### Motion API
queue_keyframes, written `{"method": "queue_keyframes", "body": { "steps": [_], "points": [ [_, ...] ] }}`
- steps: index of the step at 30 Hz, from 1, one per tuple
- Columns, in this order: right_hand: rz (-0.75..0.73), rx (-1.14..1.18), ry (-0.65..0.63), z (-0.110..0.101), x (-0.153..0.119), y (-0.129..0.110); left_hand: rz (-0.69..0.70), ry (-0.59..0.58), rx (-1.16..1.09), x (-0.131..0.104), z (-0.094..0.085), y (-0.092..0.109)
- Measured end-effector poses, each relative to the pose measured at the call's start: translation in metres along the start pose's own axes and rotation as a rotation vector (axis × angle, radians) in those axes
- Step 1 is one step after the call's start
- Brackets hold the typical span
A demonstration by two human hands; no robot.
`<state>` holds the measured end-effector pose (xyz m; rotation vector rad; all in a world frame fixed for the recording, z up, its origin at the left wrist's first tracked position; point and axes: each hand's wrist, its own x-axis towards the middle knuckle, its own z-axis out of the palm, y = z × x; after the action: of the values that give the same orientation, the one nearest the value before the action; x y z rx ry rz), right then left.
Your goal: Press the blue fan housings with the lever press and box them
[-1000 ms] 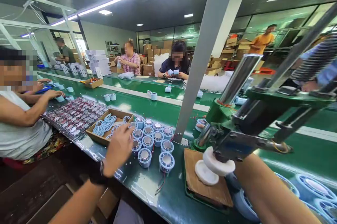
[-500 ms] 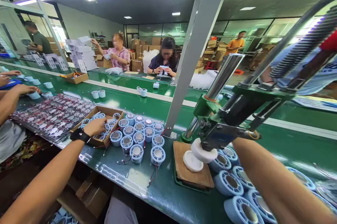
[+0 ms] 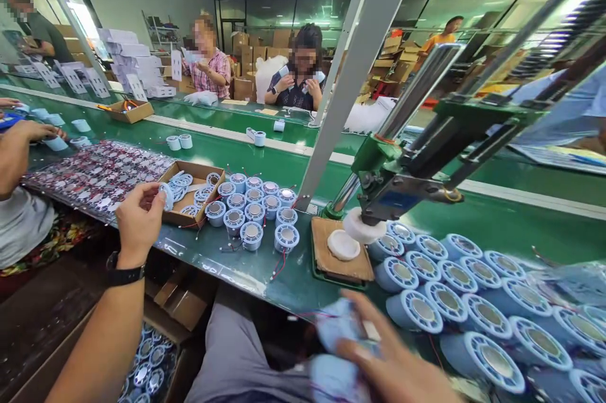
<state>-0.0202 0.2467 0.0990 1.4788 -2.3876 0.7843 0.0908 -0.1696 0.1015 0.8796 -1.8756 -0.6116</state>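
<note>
My left hand point(image 3: 139, 220), with a black watch on its wrist, pinches a light blue plastic ring point(image 3: 165, 196) at the near left corner of a cardboard tray point(image 3: 182, 218). More blue rings point(image 3: 180, 183) lie loose in that tray. Low in front, over the table's near edge, my right hand point(image 3: 379, 352) is smeared by motion and grips a light blue cup-shaped housing point(image 3: 335, 326) with thin wires. A second blue housing point(image 3: 332, 378) shows just below it, also blurred; whether the fingers hold it too I cannot make out.
A green hand press point(image 3: 379, 191) stands on the table, its white pad above a white round seat point(image 3: 343, 245). Blue housings with metal discs stand in groups left point(image 3: 250, 235) and right point(image 3: 492, 355) of it. Wired circuit boards point(image 3: 95, 182) lie far left. Co-workers sit opposite and at left.
My left hand has lifted out of the tray with a ring and come nearer. My right hand has come from behind the press to the front, now with a blue housing. The view has tilted down.
</note>
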Motion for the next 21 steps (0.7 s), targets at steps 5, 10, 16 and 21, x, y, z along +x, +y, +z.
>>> {"method": "queue_keyframes", "body": {
  "steps": [5, 10, 16, 21],
  "points": [
    [0.358, 0.028, -0.539, 0.094, 0.07, -0.083, 0.025, 0.035, -0.194, -0.023, -0.02, 0.016],
    [0.516, 0.029, -0.472, 0.122, 0.121, -0.097, -0.049, -0.567, -0.312, -0.089, -0.053, 0.005],
    [0.459, 0.042, -0.467, 0.126, 0.12, -0.085, -0.079, -1.178, -0.407, -0.163, -0.017, -0.004],
    [0.381, -0.042, -0.467, 0.124, 0.108, -0.07, -0.065, -1.0, -0.422, -0.147, 0.02, -0.008]
  ]
}}
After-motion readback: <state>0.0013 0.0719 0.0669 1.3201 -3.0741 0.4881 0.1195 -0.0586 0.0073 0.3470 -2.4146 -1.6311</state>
